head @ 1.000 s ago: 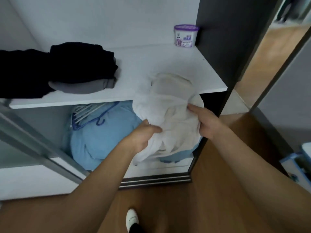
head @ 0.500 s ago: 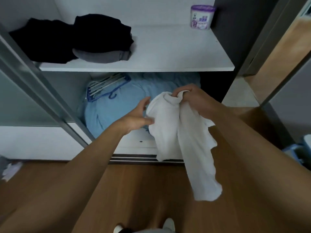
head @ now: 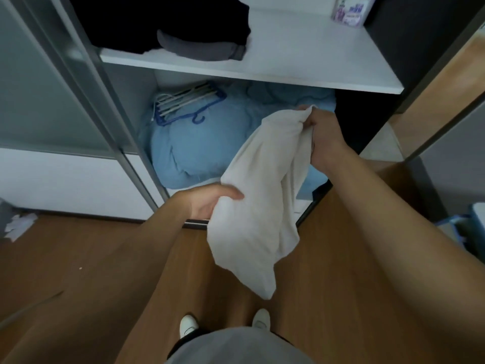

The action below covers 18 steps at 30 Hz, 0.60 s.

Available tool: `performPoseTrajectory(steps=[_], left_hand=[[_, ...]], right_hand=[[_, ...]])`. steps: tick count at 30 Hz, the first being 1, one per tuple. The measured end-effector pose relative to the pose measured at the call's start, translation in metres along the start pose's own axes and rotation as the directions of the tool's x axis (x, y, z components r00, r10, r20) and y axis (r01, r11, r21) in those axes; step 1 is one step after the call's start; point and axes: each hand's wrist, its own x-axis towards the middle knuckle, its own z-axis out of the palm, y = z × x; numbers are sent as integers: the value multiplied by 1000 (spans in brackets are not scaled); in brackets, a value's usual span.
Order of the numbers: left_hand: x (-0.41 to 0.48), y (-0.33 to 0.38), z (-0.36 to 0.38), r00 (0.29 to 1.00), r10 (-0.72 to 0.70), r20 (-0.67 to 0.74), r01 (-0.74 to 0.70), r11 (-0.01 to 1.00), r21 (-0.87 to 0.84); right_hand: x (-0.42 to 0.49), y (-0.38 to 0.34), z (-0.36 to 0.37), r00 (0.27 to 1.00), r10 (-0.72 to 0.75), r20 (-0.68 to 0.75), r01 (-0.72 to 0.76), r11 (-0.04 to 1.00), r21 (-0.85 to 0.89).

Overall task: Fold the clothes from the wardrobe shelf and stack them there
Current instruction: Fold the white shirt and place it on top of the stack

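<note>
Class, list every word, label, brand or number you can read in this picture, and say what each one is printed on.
The tub on the white shelf: its label carries blue and purple print, too blurred to read.
The white garment, folded dark clothes, hangers and shoes: no writing visible.

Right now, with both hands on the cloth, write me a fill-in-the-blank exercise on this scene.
1. The garment that hangs over the floor is ____ in colour.
2. Of the left hand and the right hand, the one that grips the garment's top end is the ____.
3. The hangers lie on a quilt coloured ____.
4. The small tub stands on the shelf near its ____ end.

Missing words: white; right; blue; right.
</note>
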Motion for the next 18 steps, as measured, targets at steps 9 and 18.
performPoseTrajectory(steps=[9, 18], left_hand=[[-46, 71, -3, 924, 138, -357, -274, 889, -367], [-84, 119, -2, 894, 311, -322, -406, 866, -291]], right_hand=[[-28, 83, 32, 974, -188, 129, 220, 637, -739], [-42, 83, 105, 923, -361, 135, 362, 693, -624]])
